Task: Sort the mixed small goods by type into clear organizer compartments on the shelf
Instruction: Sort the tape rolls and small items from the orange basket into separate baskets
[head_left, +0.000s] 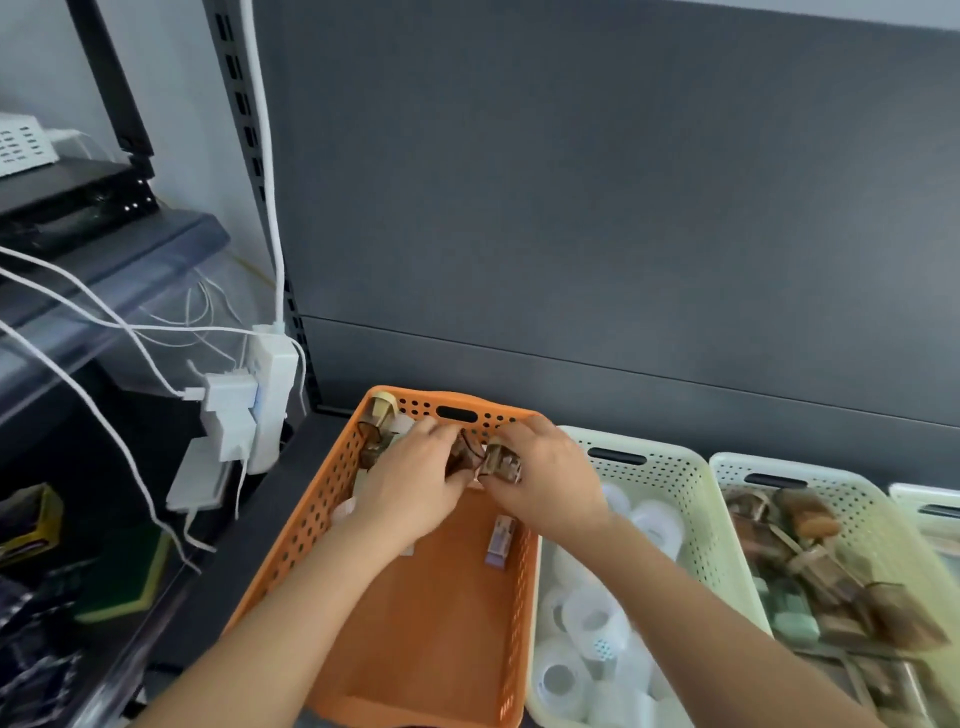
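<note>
An orange perforated basket (322, 499) sits on the dark shelf, with both my hands over its far end. My left hand (410, 478) grips a brown packaged item (460, 457). My right hand (545, 473) pinches a similar brown clear-cased item (501, 462) right beside it; the two items touch. More brown items (376, 426) lie in the basket's far left corner, and a small purple pack (500, 540) rests on its floor. A pale green basket (680, 483) to the right holds several white tape rolls (592, 618). A second pale green basket (857, 499) holds brown items (831, 577).
A white power strip with chargers (260, 400) and trailing white cables hangs at the left by the shelf upright. A dark grey back panel (597, 208) rises behind the baskets. A third pale basket (930, 499) shows at the far right edge. Black equipment and boxes fill the left side.
</note>
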